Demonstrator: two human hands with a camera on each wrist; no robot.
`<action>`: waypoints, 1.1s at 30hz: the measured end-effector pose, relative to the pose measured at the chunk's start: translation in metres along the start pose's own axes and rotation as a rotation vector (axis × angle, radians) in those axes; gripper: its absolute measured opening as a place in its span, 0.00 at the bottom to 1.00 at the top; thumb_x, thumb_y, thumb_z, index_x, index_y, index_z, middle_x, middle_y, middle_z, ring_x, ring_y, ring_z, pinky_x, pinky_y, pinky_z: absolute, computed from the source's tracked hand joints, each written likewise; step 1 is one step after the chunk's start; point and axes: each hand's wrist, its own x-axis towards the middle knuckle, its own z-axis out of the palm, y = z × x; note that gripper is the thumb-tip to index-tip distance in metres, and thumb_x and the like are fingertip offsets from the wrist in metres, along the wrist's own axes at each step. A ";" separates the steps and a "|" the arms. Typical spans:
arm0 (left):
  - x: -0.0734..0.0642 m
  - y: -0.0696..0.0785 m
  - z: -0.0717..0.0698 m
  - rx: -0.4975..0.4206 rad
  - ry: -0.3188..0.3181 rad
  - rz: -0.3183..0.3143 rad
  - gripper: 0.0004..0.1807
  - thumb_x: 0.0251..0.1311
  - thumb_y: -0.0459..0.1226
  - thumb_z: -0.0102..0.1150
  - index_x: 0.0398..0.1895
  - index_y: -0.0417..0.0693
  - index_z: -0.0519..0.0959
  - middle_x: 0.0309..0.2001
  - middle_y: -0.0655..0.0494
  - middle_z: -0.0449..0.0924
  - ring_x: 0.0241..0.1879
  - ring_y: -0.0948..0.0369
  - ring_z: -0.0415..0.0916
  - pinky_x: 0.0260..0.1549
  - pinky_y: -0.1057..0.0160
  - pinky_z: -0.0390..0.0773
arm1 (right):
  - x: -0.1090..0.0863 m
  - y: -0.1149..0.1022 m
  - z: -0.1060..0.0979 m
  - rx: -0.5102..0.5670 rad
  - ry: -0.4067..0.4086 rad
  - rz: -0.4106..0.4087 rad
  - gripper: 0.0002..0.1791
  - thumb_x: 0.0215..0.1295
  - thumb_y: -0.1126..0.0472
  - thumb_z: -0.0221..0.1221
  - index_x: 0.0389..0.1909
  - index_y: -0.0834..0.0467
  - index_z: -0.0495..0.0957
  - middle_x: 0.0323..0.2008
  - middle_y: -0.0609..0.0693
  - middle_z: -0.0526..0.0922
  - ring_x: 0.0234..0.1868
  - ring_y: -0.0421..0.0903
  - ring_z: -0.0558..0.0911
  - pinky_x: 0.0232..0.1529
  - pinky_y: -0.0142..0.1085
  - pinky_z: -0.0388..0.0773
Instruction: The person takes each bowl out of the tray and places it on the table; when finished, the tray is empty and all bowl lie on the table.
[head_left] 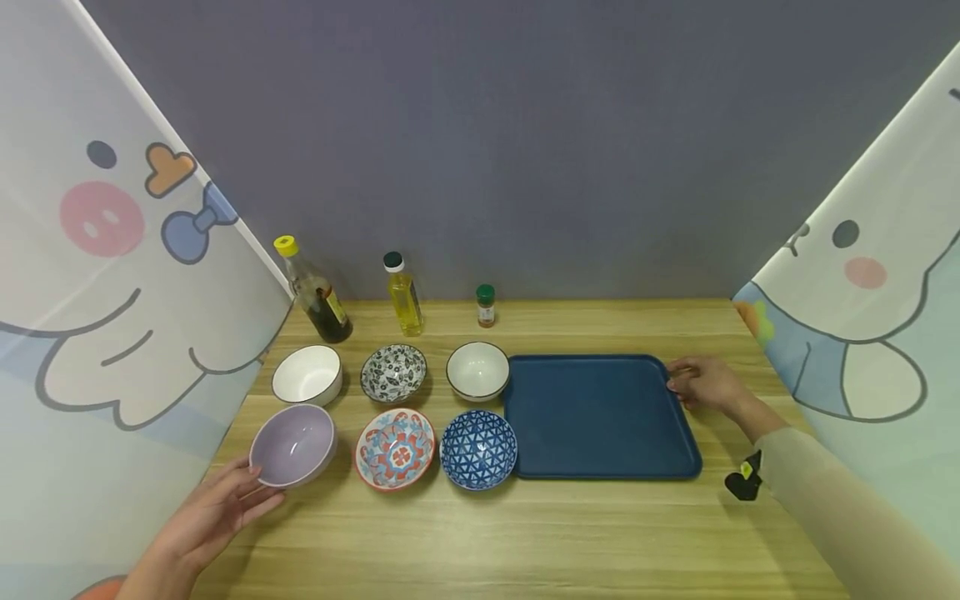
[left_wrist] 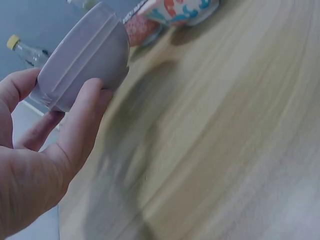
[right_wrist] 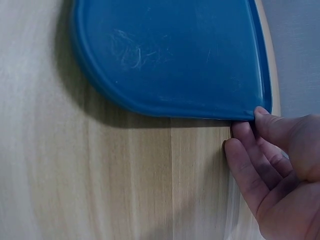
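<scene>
At the front left of the table, my left hand (head_left: 213, 512) holds a lilac bowl (head_left: 293, 446) by its near left side. The left wrist view shows this bowl (left_wrist: 85, 60) tilted, thumb at its rim and fingers under its side. On the right, a dark blue rectangular tray (head_left: 600, 417) lies on the table. My right hand (head_left: 705, 385) pinches its right edge near the far corner. In the right wrist view the thumb of my hand (right_wrist: 280, 165) is on the rim of the tray (right_wrist: 170, 55), with fingers below the edge.
Beside the lilac bowl stand a white bowl (head_left: 307, 375), a black-patterned bowl (head_left: 393, 373), a red floral bowl (head_left: 395, 450), a blue triangle-patterned bowl (head_left: 478, 450) and another white bowl (head_left: 478, 372). Behind are a soy sauce bottle (head_left: 322, 304), an oil bottle (head_left: 405, 300) and a spice jar (head_left: 486, 307).
</scene>
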 end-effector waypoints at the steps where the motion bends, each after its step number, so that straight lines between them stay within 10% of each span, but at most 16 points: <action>1: -0.001 -0.001 -0.002 0.000 0.000 -0.004 0.26 0.80 0.28 0.33 0.59 0.62 0.80 0.55 0.53 0.81 0.55 0.54 0.83 0.58 0.54 0.83 | 0.000 0.000 0.000 -0.002 0.001 0.002 0.27 0.72 0.67 0.60 0.66 0.77 0.67 0.48 0.71 0.84 0.36 0.47 0.85 0.34 0.42 0.88; 33: -0.011 0.003 -0.031 -0.148 -0.112 -0.260 0.26 0.83 0.31 0.32 0.57 0.73 0.77 0.58 0.53 0.79 0.62 0.49 0.80 0.68 0.46 0.74 | -0.017 -0.010 -0.008 -0.037 -0.109 -0.031 0.30 0.72 0.68 0.59 0.68 0.79 0.62 0.49 0.72 0.83 0.39 0.54 0.87 0.39 0.48 0.89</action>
